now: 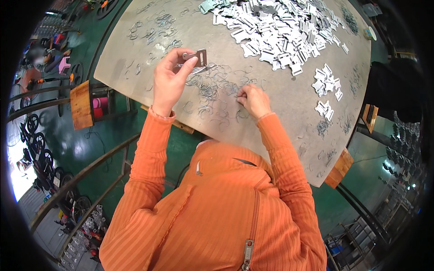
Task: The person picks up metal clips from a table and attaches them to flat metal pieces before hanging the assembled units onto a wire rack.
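My left hand [171, 77] holds up a flat metal buckle plate [202, 58] with a slot, pinched between thumb and fingers above the table. Below and to the right of it lies a loose scatter of thin bent wire clips [209, 90]. At the right edge of that scatter, my right hand [254, 100] is closed, thumb and fingertips together, low over the clips. Whatever it pinches is too small or too hidden to name.
A large heap of silvery metal plates [285, 34] covers the far middle of the table [280, 135]. Smaller groups of plates [326, 81] lie to the right. More wire clips [158, 25] are spread at the far left. Wooden stools [81, 105] stand beside the table.
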Demonstrator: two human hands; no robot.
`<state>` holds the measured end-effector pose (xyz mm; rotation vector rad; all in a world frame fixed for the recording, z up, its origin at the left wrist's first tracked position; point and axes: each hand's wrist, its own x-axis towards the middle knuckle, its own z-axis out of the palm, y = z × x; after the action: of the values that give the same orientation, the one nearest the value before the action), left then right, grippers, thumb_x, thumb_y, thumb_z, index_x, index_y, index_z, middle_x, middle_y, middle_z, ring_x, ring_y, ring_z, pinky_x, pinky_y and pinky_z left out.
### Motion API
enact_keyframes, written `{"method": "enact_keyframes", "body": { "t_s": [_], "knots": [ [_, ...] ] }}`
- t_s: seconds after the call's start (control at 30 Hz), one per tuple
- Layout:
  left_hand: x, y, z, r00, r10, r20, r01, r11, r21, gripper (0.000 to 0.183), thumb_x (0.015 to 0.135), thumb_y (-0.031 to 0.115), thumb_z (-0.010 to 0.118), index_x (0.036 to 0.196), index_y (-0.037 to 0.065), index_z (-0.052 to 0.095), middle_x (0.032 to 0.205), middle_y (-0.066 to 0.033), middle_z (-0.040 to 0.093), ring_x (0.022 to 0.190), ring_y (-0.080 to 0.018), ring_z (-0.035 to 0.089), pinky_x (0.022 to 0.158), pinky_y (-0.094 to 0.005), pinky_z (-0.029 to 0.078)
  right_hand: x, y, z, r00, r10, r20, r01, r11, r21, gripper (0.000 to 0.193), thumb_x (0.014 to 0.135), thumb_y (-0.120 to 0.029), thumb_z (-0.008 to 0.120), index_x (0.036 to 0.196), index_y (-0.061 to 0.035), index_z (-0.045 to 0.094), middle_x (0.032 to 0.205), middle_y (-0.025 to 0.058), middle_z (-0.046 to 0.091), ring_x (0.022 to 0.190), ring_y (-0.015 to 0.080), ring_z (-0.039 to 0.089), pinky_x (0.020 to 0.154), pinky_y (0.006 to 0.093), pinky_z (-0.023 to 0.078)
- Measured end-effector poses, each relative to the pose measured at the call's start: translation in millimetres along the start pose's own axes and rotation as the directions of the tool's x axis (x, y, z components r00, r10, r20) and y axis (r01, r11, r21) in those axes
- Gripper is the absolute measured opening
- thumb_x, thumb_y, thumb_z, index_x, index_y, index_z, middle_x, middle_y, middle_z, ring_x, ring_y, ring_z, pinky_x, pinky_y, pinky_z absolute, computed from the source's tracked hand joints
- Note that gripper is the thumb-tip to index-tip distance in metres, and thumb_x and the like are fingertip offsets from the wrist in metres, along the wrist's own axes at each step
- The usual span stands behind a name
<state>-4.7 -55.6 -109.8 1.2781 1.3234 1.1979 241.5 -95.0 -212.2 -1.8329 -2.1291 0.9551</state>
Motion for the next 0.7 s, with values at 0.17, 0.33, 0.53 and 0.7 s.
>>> {"method": "enact_keyframes", "body": {
  "t_s": [0.17,0.33,0.53,0.7],
  "knots": [
    [-6.6,-6.7,2.4,1.0,0.016,-0.006,-0.016,0.999,-0.035,0.012,0.088,0.007,0.064,0.098,0.0,0.064,0.085,-0.0008,0.066,0.077,-0.0065,0.059,0.069,-0.0224,0.048,-3.9,0.4,3.3,0.997,-0.074,-0.004,0.073,0.994,-0.077,0.006,0.081,-0.01,0.068,0.081,-0.0066,0.064,0.088,0.0076,0.063,0.076,0.0252,0.062,0.068,0.0362,0.049],
    [-19.1,-13.8,23.8,0.996,-0.017,0.088,0.023,0.998,-0.063,0.012,0.088,0.007,0.064,0.097,-0.001,0.066,0.085,-0.0004,0.067,0.077,-0.0056,0.059,0.069,-0.0222,0.048,-18.5,-8.6,-39.5,0.974,0.151,0.172,-0.229,0.616,0.754,0.006,0.087,-0.007,0.063,0.085,-0.0042,0.059,0.08,0.0037,0.061,0.066,0.0133,0.058,0.059,0.0264,0.046],
    [-33.7,-1.0,66.1,0.973,-0.033,0.23,0.056,0.994,-0.097,0.019,0.087,0.008,0.064,0.104,0.001,0.07,0.089,-0.0057,0.071,0.076,-0.0084,0.062,0.067,-0.024,0.049,-47.0,-56.1,-92.3,0.975,0.198,-0.1,0.038,0.297,0.954,0.014,0.087,-0.001,0.064,0.096,-0.0005,0.053,0.087,0.0068,0.061,0.074,0.0133,0.063,0.064,0.0243,0.053],
    [-32.6,14.1,96.9,0.938,0.032,0.346,-0.053,0.997,0.049,0.021,0.085,0.002,0.063,0.105,0.003,0.071,0.09,-0.0077,0.071,0.078,-0.0107,0.065,0.067,-0.0243,0.051,-57.9,-72.9,-108.9,0.923,0.283,-0.261,0.184,0.271,0.945,0.016,0.087,0.001,0.063,0.099,0.0017,0.053,0.091,0.0093,0.061,0.078,0.0178,0.067,0.069,0.0274,0.057]
  ]
}}
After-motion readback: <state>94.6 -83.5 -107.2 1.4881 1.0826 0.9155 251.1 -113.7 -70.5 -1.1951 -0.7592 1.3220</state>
